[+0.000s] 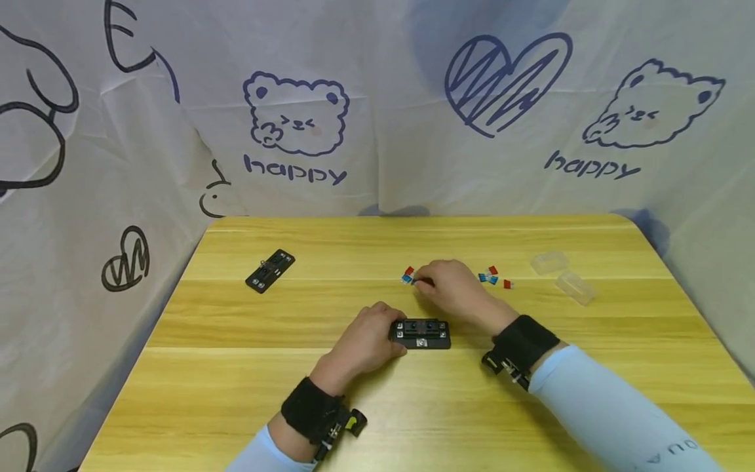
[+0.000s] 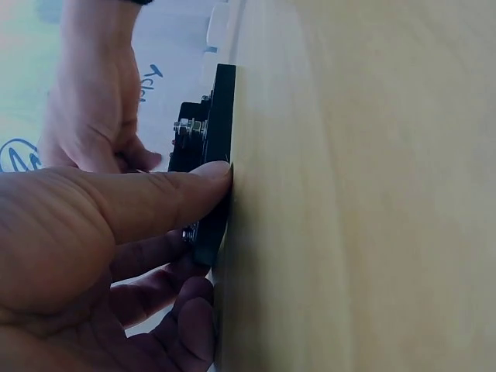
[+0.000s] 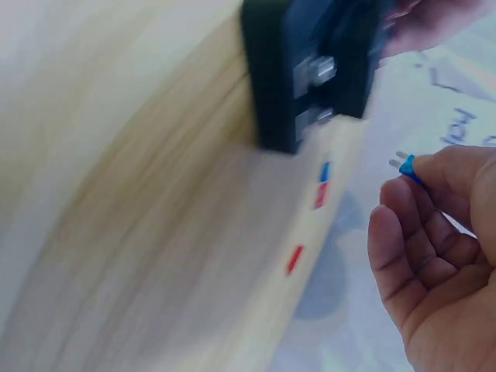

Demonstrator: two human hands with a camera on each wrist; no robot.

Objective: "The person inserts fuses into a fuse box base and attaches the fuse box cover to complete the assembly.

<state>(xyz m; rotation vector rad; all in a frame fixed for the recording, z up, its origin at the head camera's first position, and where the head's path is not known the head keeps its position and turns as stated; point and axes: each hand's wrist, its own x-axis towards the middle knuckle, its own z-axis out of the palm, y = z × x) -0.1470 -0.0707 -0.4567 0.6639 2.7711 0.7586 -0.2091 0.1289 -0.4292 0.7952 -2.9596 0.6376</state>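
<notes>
Black block: a black rectangular plastic block with silver metal bolts (image 1: 421, 334) lies flat on the yellow wood-grain tabletop (image 1: 236, 393), crosswise in front of the person.
Left hand: the left hand (image 1: 367, 337) grips the block by its left end, thumb on the near edge and fingers on the far side.
Blue piece: a small blue plastic piece with two metal prongs (image 3: 408, 167) is between the right hand's fingertips, prongs pointing outward.
Right hand: the right hand (image 1: 457, 292) pinches that piece, beyond the block and to its right.
Loose pieces: a small red piece (image 1: 409, 270) lies just left of the right hand; to the hand's right lie blue pieces (image 1: 487, 278) with more red ones near them.
Clear boxes: two clear plastic boxes (image 1: 575, 288) sit close together toward the tabletop's far right.
Second block: a similar black block (image 1: 270, 270) lies aslant at the far left.
Backdrop: white cloth (image 1: 407, 170) with drawn hearts and bears hangs behind.
</notes>
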